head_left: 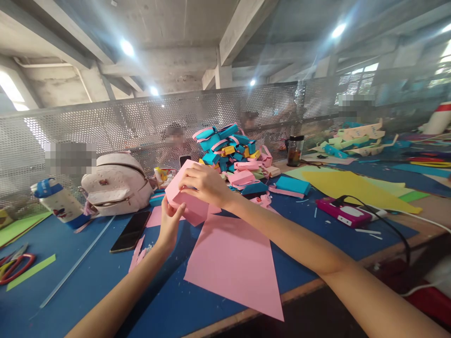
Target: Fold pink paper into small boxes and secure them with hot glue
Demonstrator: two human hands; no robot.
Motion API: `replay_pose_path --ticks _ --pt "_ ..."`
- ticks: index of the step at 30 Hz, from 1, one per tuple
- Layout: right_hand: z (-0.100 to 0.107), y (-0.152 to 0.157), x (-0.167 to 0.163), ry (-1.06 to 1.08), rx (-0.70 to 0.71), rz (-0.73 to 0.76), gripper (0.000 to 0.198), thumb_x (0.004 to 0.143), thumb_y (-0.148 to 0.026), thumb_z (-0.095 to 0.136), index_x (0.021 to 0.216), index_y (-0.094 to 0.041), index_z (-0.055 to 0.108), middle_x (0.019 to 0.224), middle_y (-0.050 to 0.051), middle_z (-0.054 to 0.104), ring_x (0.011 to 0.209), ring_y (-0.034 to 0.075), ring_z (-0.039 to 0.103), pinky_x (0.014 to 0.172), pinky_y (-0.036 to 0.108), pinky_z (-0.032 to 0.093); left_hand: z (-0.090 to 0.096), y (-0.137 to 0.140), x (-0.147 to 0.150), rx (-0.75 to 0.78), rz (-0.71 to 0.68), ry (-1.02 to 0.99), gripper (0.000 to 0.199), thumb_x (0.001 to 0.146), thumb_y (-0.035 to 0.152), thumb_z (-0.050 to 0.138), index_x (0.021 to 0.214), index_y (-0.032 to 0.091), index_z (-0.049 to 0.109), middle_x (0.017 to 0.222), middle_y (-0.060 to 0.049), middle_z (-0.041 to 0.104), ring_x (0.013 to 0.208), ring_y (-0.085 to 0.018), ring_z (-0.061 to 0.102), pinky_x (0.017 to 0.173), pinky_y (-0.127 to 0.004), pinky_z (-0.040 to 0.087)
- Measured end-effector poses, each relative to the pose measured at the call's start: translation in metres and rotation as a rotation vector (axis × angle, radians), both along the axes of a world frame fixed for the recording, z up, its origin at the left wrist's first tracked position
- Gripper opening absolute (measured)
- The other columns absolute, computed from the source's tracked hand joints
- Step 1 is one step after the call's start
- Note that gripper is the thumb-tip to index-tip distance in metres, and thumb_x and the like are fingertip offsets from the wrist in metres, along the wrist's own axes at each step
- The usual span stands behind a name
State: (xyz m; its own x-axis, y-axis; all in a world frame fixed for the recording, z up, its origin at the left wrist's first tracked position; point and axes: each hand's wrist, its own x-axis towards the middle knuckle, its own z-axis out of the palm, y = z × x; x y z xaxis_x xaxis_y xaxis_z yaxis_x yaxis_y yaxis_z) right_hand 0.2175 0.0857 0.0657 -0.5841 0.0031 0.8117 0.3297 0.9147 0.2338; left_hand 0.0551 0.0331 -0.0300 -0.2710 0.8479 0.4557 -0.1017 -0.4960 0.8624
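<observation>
A folded pink paper box (pixel 195 206) is held up above the blue table top, in the middle of the view. My left hand (pixel 171 220) grips its lower left edge, thumb on the near side. From above, my right hand (pixel 204 180) has its fingers bent over the top edge of the same paper. Below my right forearm lies a flat pink sheet (pixel 236 263), one corner hanging past the table's front edge. Behind my hands rises a heap of blue and pink paper boxes (pixel 229 148) with some yellow pieces among them.
Left of my hands are a black phone (pixel 131 231), a pale backpack (pixel 118 185), a bottle (pixel 61 204), a clear strip (pixel 77 263) and red-handled scissors (pixel 17 267). To the right lie a magenta device (pixel 343 212) with cables and a yellow sheet (pixel 355 188). A perforated metal screen (pixel 137 117) stands behind.
</observation>
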Motion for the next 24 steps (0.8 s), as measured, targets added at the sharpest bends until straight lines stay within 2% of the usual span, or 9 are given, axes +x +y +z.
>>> replay_pose_path --ticks 9,17,24 --pt "-0.0009 -0.0005 -0.001 -0.007 0.039 -0.028 0.013 0.095 -0.024 0.061 0.089 -0.019 0.071 0.091 0.003 0.068 0.09 0.02 0.055 0.08 0.032 0.039 -0.0002 0.0007 0.0003 -0.019 0.0 -0.025 0.056 0.074 0.037 0.079 0.123 0.027 0.054 0.109 -0.005 0.068 0.1 -0.02 0.065 0.084 -0.032 0.052" --pt "-0.0019 0.0012 -0.001 -0.021 0.039 -0.033 0.014 0.095 -0.026 0.061 0.088 -0.02 0.072 0.09 0.003 0.067 0.09 0.02 0.053 0.081 0.032 0.038 -0.0006 0.0017 0.0002 -0.01 -0.006 -0.053 0.054 0.072 0.034 0.081 0.119 0.027 0.055 0.103 -0.005 0.069 0.098 -0.023 0.067 0.084 -0.035 0.054" --pt "-0.0008 0.002 -0.0006 -0.05 0.016 -0.025 0.013 0.095 -0.024 0.06 0.088 -0.02 0.07 0.09 0.003 0.066 0.091 0.02 0.052 0.082 0.033 0.038 0.0008 0.001 0.0013 -0.028 0.006 -0.022 0.053 0.074 0.038 0.079 0.119 0.027 0.054 0.106 -0.005 0.068 0.103 -0.022 0.064 0.086 -0.033 0.052"
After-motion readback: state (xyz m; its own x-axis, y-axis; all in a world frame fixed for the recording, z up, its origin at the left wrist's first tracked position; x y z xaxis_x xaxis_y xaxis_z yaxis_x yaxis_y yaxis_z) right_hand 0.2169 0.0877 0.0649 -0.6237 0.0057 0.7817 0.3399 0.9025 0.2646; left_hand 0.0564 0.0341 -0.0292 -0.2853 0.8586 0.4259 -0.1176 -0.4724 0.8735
